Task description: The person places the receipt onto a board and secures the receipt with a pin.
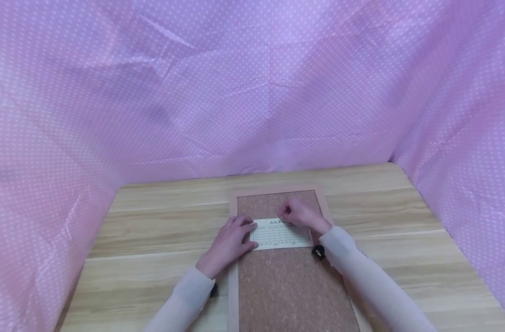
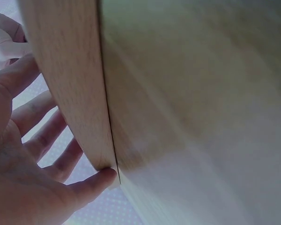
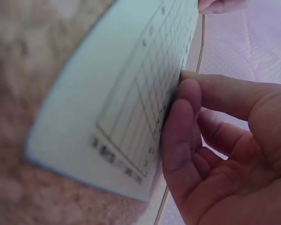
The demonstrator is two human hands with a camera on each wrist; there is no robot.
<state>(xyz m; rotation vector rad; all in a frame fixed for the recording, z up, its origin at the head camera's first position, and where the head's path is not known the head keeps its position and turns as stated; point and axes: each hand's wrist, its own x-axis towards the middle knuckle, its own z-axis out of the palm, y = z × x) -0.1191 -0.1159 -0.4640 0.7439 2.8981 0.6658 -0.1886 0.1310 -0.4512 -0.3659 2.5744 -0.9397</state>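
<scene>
A printed paper form with a ruled grid lies across a cork board in a wooden frame. My left hand rests at the form's left end with fingers and thumb spread, their tips on its edge. In the left wrist view, the frame's side is beside the spread fingers. At the form's top edge, my right hand brings thumb and index finger together in a pinch. The right wrist view shows the form slightly bowed beside the curled fingers. What sits between the fingertips is hidden.
The board lies on a wood-grain table, running toward the front edge of the view. Pink dotted cloth hangs behind the table and at both sides. A small black item is at the right wrist.
</scene>
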